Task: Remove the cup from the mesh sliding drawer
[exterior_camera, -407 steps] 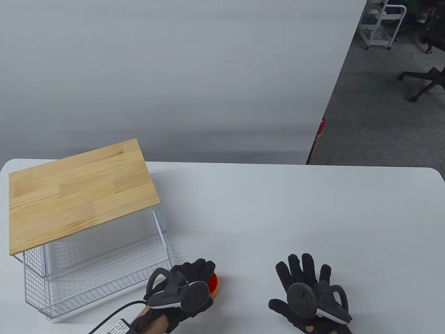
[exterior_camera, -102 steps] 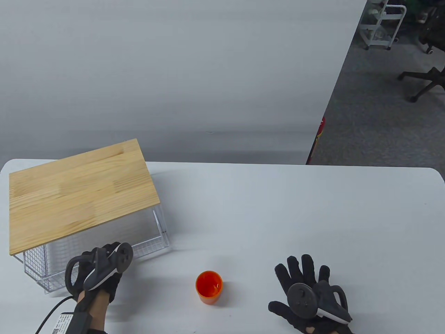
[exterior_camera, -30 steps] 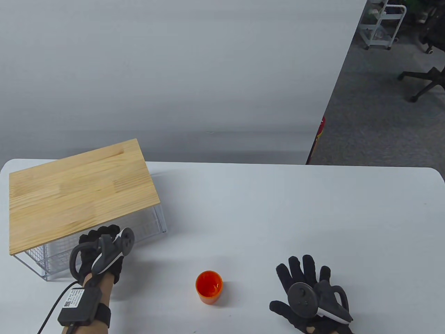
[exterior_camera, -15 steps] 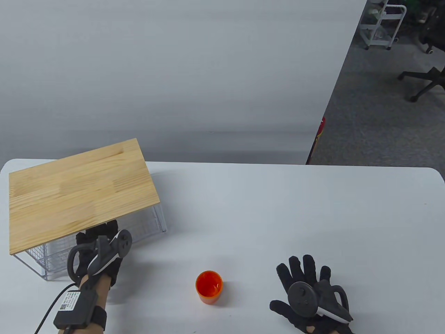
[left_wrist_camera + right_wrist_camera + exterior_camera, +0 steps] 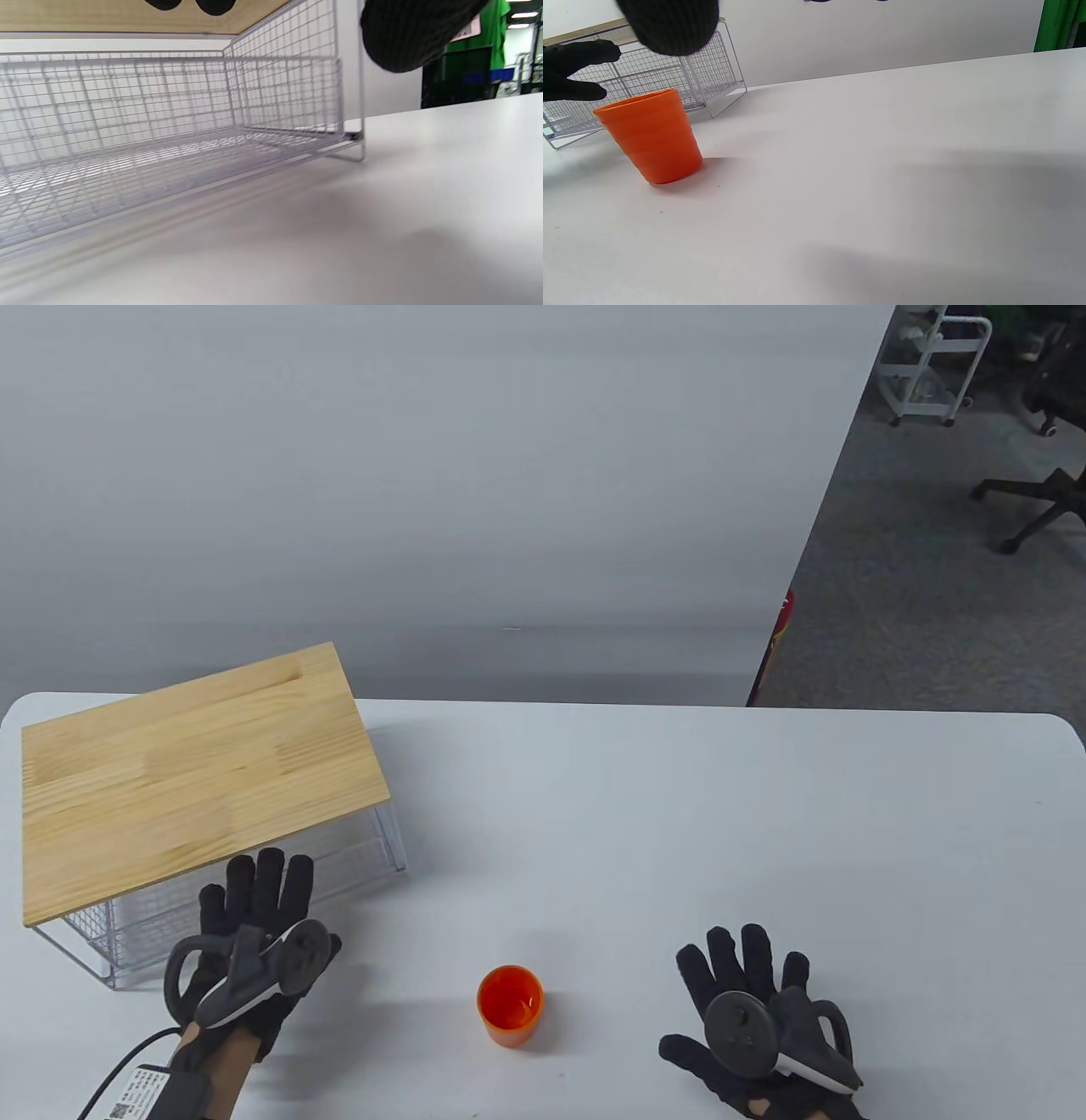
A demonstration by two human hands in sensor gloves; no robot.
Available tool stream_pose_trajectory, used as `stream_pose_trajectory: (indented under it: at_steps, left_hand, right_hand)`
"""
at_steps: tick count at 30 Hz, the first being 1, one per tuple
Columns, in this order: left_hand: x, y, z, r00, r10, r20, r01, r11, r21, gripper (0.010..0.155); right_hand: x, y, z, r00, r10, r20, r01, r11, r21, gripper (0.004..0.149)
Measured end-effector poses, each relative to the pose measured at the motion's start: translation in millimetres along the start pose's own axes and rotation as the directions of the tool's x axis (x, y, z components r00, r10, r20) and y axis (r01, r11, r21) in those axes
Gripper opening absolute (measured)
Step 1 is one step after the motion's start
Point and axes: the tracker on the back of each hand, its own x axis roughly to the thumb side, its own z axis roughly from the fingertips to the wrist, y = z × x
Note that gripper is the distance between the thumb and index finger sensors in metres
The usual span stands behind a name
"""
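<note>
Your cup (image 5: 510, 1006) is already out of the drawer (image 5: 254, 891): it stands upright on the table (image 5: 679, 831), between your hands, well apart from the mesh. Drawer looks pushed in under the wood top (image 5: 195, 772), and nothing shows inside it in the left wrist view.

Left hand (image 5: 254, 942) holds nothing. Fingers are spread and straight, just in front of the drawer; can't tell if the tips touch the mesh. Right hand (image 5: 747, 1027) lies flat on the table, fingers splayed, nothing in it.

Handling, as a judgement: the cup looks like thin orange plastic w/ faint ribs round the wall, so probably light and fairly stiff, not fragile. It's wider at the rim than the base, so a light knock at the rim could tip it or skate it across the smooth top. Nothing visible inside, so no spill worry.

If you need to move it again, take it round the mid-wall w/ thumb opposite fingers. The ribs should give some bite. Go easy on squeeze; a thin wall may flex near the rim. Right hand is nearer.
</note>
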Motion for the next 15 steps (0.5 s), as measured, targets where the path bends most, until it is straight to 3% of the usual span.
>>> stream_pose_trajectory:
  at_steps: [6, 11, 13, 15]
  left_hand:
    - [16.5, 23.0, 16.6, 0.991, 0.054, 0.123, -0.048, 0.998, -0.044, 0.102]
    - [31.0, 27.3, 25.5, 0.973, 0.085, 0.213, -0.049, 0.985, -0.167, 0.104]
    - [34.8, 29.8, 28.0, 0.964, 0.094, 0.249, -0.067, 0.991, -0.113, 0.104]
    - [38.8, 30.9, 29.4, 0.956, 0.125, 0.266, -0.094, 0.988, -0.125, 0.104]
  right_hand:
    - [1.9, -3.4, 2.7, 1.0, 0.002, 0.022, -0.002, 1.0, -0.021, 0.09]
    - [5.1, -6.1, 5.4, 0.999, 0.012, 0.039, -0.011, 0.999, -0.045, 0.09]
    - [6.4, -7.0, 6.7, 0.998, 0.014, 0.056, -0.011, 0.998, -0.059, 0.089]
    - [7.5, -8.0, 7.6, 0.998, 0.018, 0.065, -0.013, 0.997, -0.071, 0.09]
